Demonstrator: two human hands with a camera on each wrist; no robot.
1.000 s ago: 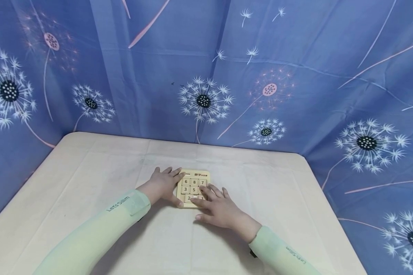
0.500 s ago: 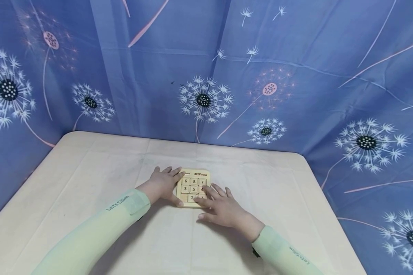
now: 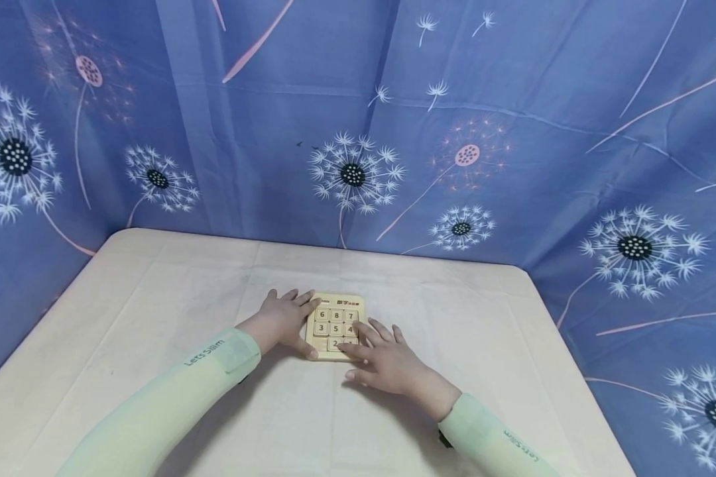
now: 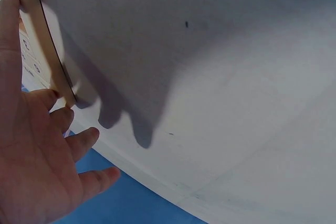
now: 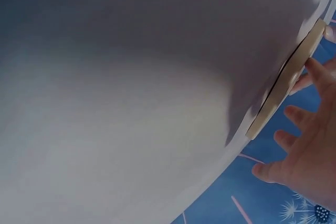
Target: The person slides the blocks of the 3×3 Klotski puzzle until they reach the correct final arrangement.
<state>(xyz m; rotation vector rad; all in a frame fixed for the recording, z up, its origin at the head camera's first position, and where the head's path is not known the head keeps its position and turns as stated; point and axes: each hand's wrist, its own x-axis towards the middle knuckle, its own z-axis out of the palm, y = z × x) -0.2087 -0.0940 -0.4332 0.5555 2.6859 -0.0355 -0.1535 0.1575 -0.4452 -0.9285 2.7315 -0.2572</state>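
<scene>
A pale wooden number slide puzzle (image 3: 334,304) lies flat on the table in the head view. Its tiles show 6, 8, 7 on top, 3, 5, 4 in the middle, and 2 and 1 below, with a gap at the bottom left. My left hand (image 3: 282,322) rests along its left side, fingers spread, index finger near the top corner and thumb on the bottom corner. From the right, my right hand (image 3: 388,361) reaches over the board, a fingertip on the tile 2 (image 3: 333,344) and another finger by the 4. Part of the 1 is covered.
A pale cloth covers the table (image 3: 185,278), whose rounded back edge meets a blue curtain (image 3: 262,165) printed with dandelions. The curtain also hangs along the left and right sides. Both forearms wear light green sleeves (image 3: 173,391).
The tile 2 has slid right along the bottom row, leaving the gap at its left. My right hand has shifted slightly right with it. My left hand stays in place.
</scene>
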